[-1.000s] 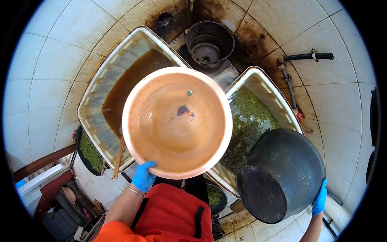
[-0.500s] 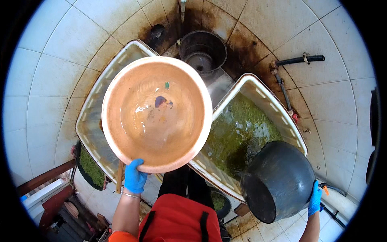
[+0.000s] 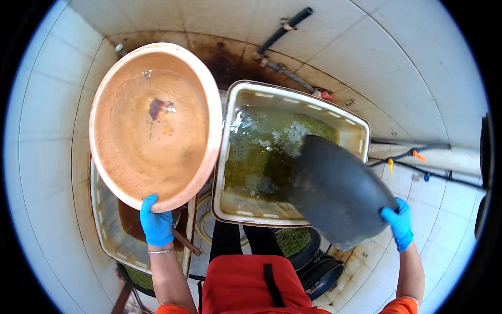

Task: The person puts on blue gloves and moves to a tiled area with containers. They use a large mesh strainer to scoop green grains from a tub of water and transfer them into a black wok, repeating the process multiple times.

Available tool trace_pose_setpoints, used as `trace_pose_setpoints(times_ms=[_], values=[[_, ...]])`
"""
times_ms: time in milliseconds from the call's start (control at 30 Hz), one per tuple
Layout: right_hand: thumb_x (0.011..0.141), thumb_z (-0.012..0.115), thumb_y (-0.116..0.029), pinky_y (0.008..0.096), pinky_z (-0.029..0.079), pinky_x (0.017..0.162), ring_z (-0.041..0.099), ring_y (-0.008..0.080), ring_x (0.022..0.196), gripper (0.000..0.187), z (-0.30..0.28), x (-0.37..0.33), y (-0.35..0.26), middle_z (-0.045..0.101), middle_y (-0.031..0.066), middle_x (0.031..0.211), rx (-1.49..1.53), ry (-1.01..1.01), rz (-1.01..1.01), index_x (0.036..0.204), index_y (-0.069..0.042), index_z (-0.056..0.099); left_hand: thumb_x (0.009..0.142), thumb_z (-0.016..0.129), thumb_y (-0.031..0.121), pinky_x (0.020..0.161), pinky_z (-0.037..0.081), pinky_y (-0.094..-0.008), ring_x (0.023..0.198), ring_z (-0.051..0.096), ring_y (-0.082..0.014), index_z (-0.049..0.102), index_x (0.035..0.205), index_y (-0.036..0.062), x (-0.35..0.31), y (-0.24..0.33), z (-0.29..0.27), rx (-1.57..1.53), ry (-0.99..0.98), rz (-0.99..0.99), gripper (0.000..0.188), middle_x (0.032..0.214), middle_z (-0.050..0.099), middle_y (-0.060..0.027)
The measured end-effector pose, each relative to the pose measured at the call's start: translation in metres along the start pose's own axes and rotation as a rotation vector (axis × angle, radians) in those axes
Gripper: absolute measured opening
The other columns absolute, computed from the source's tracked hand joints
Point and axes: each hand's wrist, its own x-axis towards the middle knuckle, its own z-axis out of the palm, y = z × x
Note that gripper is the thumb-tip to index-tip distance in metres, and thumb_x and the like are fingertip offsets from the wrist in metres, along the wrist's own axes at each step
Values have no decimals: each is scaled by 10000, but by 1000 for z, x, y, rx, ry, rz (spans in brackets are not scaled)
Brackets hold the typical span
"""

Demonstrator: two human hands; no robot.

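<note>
Peach basin [image 3: 172, 141], at 10 o'clock: holds clear liquid, dark patch [image 3: 157, 109] inside; left hand [image 3: 157, 225] grips its rim at 6. Black tub [image 3: 340, 193], at 4 o'clock: blurred, tilted, partly over white bin [image 3: 248, 204] of greenish water [image 3: 256, 162]; right hand [image 3: 399, 224] grasps its edge.

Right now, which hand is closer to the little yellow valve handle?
Right. The right hand, holding the black tub, is below the yellow valve handle in the picture; the left hand, holding the peach basin, is far off to its lower left.
</note>
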Motion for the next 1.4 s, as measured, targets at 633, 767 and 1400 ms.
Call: trace_pose_setpoints(times_ms=[633,767,1400], values=[[679,557,-182,328,357,671,494,188,754,61,235,-57,-63,482,5,742,-439,-124,-1404,737,-170,544,753,543,28,972,457,-433,1114,532,-288,366,1340,-12,-133,204,28,317,-6,88,614,1252,507,-145],[724,572,-159,343,363,713,502,189,828,46,313,-36,-65,513,-6,755,-608,-149,-1290,743,-201,577,742,555,73,954,464,-423,1104,532,-286,369,1330,-26,-169,228,33,404,65,99,625,1226,512,-148],[889,594,-229,377,462,859,462,207,1214,627,86,-184,-18,505,60,1311,1737,-647,130,1430,-120,295,709,544,62,979,431,-410,1153,495,-287,368,1352,-19,-227,101,116,819,-424,-269,672,1297,466,-139]])
